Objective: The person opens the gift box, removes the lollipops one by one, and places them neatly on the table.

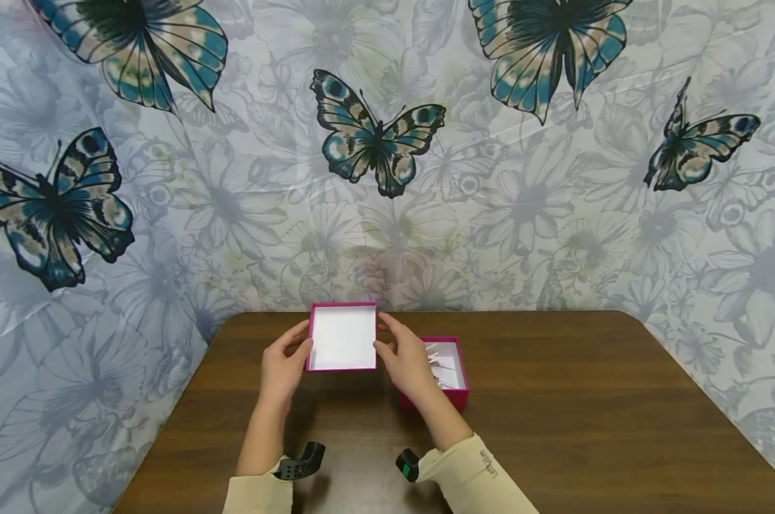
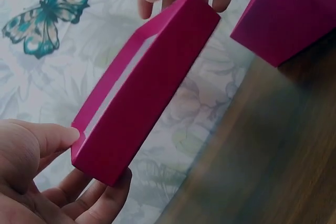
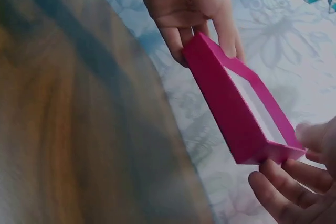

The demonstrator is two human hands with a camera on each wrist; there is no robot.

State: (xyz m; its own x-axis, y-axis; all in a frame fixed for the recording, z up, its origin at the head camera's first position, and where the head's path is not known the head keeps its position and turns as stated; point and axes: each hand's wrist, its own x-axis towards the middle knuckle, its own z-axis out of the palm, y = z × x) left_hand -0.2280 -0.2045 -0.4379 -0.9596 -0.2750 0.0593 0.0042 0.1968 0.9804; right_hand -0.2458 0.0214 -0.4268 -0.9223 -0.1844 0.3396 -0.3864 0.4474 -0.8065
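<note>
A shallow pink box lid (image 1: 343, 338) with a white inside is held up above the table, its inner side toward me in the head view. My left hand (image 1: 282, 371) grips its left side, thumb on the rim and fingers underneath, as the left wrist view shows. On the lid's opposite side my right hand (image 1: 408, 360) pinches the edge, with the thumb (image 3: 310, 136) at the rim and fingers below. Behind the right hand stands an open pink box (image 1: 461, 398), partly hidden by that hand. Thin white pieces (image 1: 435, 357) lie inside it, too small to identify.
The brown wooden table (image 1: 574, 414) has rounded far corners. Behind it hangs a cloth (image 1: 529, 214) printed with butterflies and flowers. Each wrist wears a black band, the left one (image 1: 300, 462) and the right one (image 1: 408, 465).
</note>
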